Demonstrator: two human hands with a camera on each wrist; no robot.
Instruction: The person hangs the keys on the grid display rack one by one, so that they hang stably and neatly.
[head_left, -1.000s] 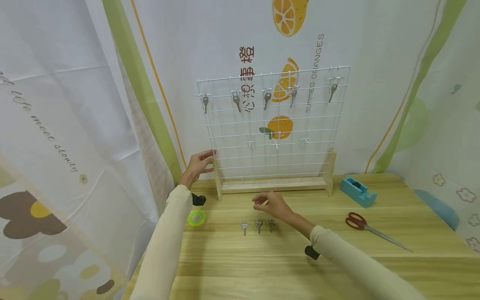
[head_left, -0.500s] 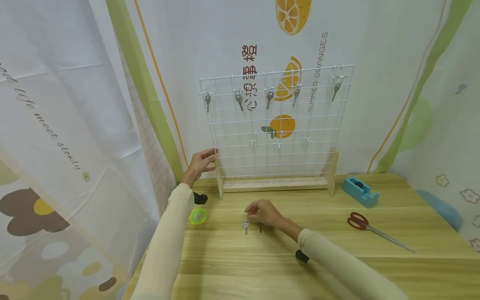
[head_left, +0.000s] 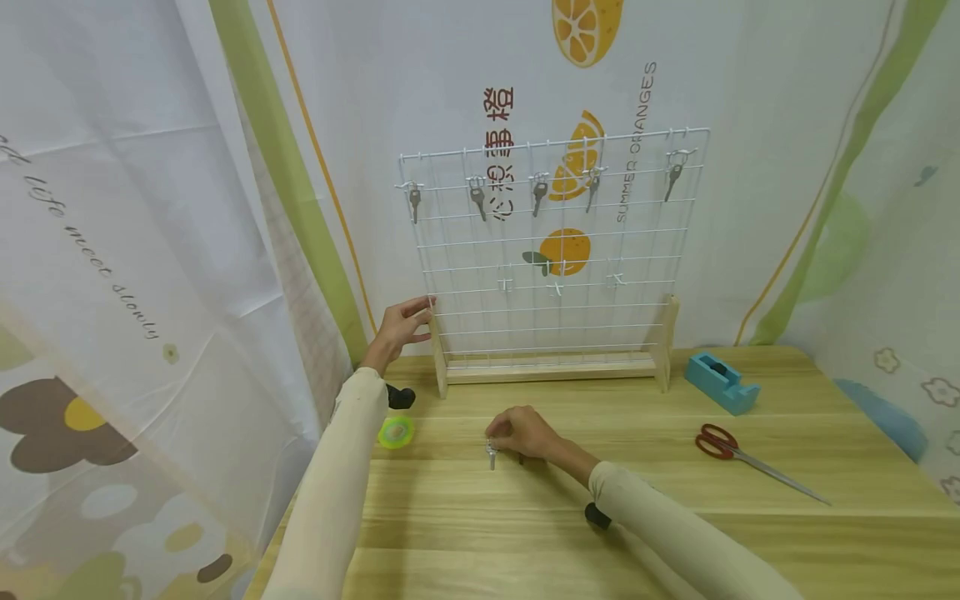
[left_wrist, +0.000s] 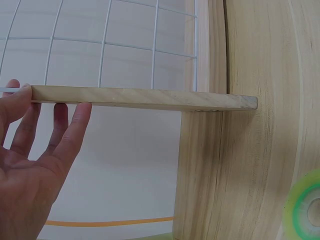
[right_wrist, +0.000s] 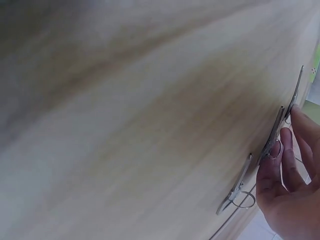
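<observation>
My left hand (head_left: pixel 401 325) grips the left upright of a white wire grid rack (head_left: pixel 555 317). In the left wrist view, its thumb lies at the top of the wooden upright (left_wrist: pixel 145 96) and fingertips touch the side. Low over the table, my right hand (head_left: pixel 525 432) has its fingertips on the ring end of the leftmost key (head_left: pixel 492 459), pinching it. Beneath that hand lie two more keys, mostly hidden in the head view; the right wrist view shows the middle key (right_wrist: pixel 274 131) and the near key (right_wrist: pixel 236 186), each with a ring.
Several keys hang from hooks along the rack's upper part, including a right-end key (head_left: pixel 674 177). Lower hooks (head_left: pixel 557 288) carry nothing. A tape dispenser (head_left: pixel 722 383) and red-handled scissors (head_left: pixel 720 443) lie right. A green-yellow tape roll (head_left: pixel 395 432) sits left. A curtain (head_left: pixel 750 167) hangs behind.
My right hand has come down and left from above the keys, and its fingertips now reach the leftmost key. The left hand has stayed on the rack's upright.
</observation>
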